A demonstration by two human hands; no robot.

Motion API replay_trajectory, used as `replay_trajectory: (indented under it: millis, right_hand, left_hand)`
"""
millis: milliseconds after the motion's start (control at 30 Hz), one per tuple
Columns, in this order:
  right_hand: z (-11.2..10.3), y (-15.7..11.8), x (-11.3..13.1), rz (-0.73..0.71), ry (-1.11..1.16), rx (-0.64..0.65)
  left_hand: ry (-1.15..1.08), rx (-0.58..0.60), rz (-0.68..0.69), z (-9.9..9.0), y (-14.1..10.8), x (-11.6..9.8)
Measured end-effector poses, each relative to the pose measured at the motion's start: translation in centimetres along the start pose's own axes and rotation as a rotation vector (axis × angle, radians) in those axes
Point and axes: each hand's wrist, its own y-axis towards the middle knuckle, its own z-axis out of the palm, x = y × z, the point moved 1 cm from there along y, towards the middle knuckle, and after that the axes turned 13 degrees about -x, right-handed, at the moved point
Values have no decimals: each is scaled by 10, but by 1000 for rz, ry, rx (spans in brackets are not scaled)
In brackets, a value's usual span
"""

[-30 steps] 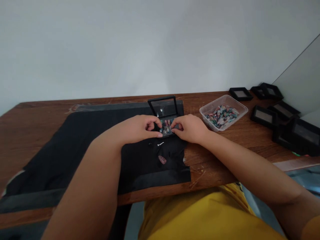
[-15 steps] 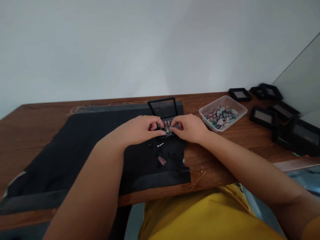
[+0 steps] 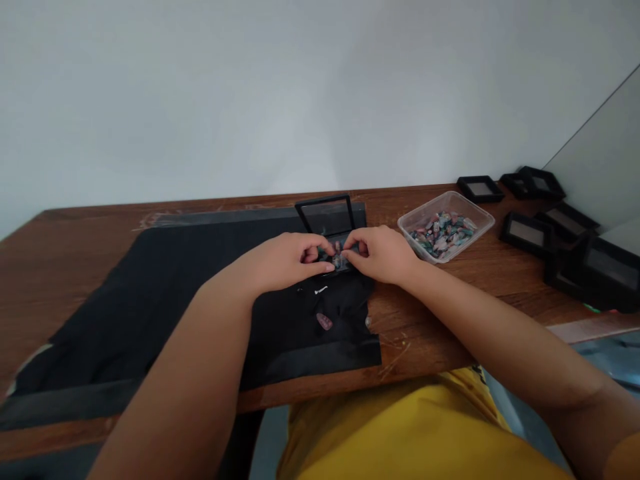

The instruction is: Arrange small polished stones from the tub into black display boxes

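Observation:
A small black box (image 3: 345, 265) with its windowed lid (image 3: 327, 215) raised stands at the back of the black mat. Inside it lie several small pink and teal press-on nails (image 3: 337, 257). My left hand (image 3: 287, 263) reaches in from the left, thumb and forefinger curled together at one of the nails. From the right, my right hand (image 3: 377, 253) pinches at the same cluster, its fingertips almost meeting the left ones. The fingers partly hide what each pinch holds. Nearer me, a loose pink press-on nail (image 3: 324, 321) and a small white piece (image 3: 321, 290) lie on the mat.
A clear plastic tub (image 3: 485, 223) of press-on nails stands right of my right hand. Several black windowed boxes (image 3: 527, 233) lie along the right side, some stacked. The black mat (image 3: 185, 293) covers much of the wooden table (image 3: 425, 333). A wall rises behind.
My left hand has shifted slightly to the right, its fingertips further over the nails. My right fingertips have moved only a little; the box and tub stay put.

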Motion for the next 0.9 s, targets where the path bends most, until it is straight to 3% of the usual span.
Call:
replay_trajectory:
  millis: [433, 900]
  right_hand:
    - [6, -5, 3, -37, -22, 38]
    - [5, -5, 5, 16, -22, 75]
  left_hand:
    - [18, -22, -24, -2, 1, 1]
    - [2, -23, -22, 0, 0, 5]
